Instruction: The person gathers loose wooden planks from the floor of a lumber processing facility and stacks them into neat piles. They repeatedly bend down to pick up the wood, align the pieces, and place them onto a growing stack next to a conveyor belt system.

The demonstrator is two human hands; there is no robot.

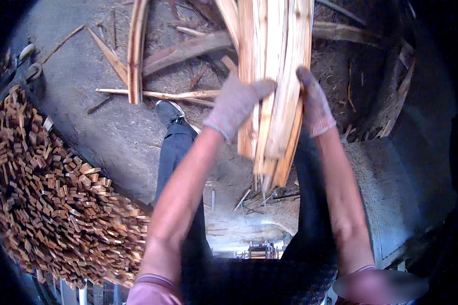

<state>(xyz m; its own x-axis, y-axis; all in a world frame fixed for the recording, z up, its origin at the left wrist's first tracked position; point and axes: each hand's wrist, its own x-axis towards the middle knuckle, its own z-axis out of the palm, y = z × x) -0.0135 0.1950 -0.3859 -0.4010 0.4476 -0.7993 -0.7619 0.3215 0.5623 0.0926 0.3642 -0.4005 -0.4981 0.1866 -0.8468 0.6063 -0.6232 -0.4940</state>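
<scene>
A bundle of long, pale wooden strips (pixel 275 46) runs from the top of the view down between my knees, its near ends uneven. My left hand (pixel 234 104), in a light work glove, grips the bundle's left side with the thumb laid over the top. On the right edge, my gloved right hand (pixel 318 104) clasps the same strips, its thumb up along the side. The fingers of both hands are partly hidden by the wood. The bundle is held above the littered ground.
A large stack of short-ended wood sticks (pixel 61 203) fills the left. Beyond my shoe (pixel 170 112) lie a reddish strip bundle (pixel 136 51), a curved slab (pixel 188 51) and loose slats (pixel 109 56). To the right stands a grey metal surface (pixel 387 198).
</scene>
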